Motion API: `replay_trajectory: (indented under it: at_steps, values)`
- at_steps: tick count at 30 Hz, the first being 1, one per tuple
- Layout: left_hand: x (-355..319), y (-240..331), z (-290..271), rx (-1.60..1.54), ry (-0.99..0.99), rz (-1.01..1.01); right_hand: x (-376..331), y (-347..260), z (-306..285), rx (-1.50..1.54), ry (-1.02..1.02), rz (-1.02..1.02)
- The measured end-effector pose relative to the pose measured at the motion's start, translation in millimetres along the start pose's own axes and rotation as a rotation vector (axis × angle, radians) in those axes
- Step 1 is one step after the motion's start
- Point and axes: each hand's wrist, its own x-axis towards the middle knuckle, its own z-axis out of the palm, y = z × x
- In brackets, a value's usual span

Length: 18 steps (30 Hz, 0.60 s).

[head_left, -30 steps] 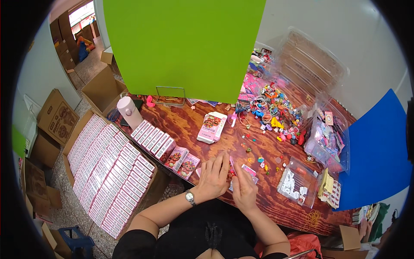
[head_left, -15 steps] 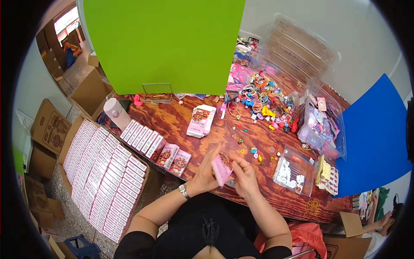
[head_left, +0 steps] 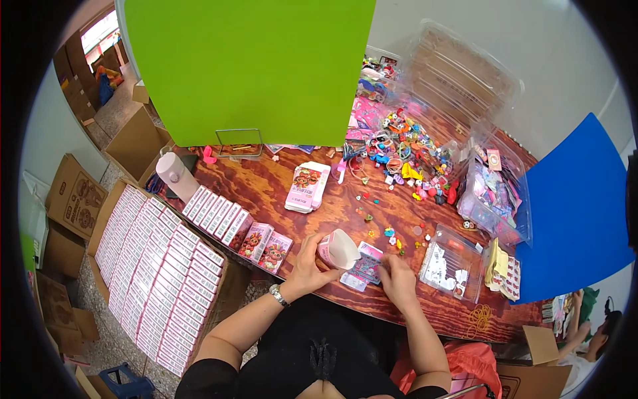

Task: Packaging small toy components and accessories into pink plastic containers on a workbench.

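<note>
My left hand [head_left: 307, 271] grips a small pink carton [head_left: 332, 251], its white, hollow end spread open and turned to the right. Beside it, my right hand [head_left: 399, 279] has its fingers curled at the edge of a flat blue-and-pink packet [head_left: 367, 263] near the table's front edge. A smaller pale packet [head_left: 353, 282] lies just in front of that one. Farther back rests a stack of flat pink cartons [head_left: 307, 188]. To the left, a row of filled pink boxes [head_left: 216, 216] stands along the table edge, with two more boxes [head_left: 274, 253] at its near end.
A large cardboard box of packed pink boxes [head_left: 156, 279] stands at left, near a pale pink bottle [head_left: 177, 175]. Colourful trinkets [head_left: 415, 156] are heaped at the back right. Clear plastic bins [head_left: 495, 193], a shallow tray [head_left: 453, 266] and rubber bands [head_left: 480, 320] lie right.
The pink carton has gone from both hands into the left alone, its end now open. My right hand has moved right and down to the blue-and-pink packet.
</note>
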Motion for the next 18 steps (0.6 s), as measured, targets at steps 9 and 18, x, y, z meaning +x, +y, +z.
replay_trajectory:
  at_steps: [9, 18]
  values:
    - [-2, 2, 1, 0.133, -0.011, -0.084, 17, -76, -60, 0.448, 0.458, -0.233]
    - [-3, 6, 3, 0.242, 0.021, 0.107, 31, -89, -50, 0.027, 0.247, -0.567]
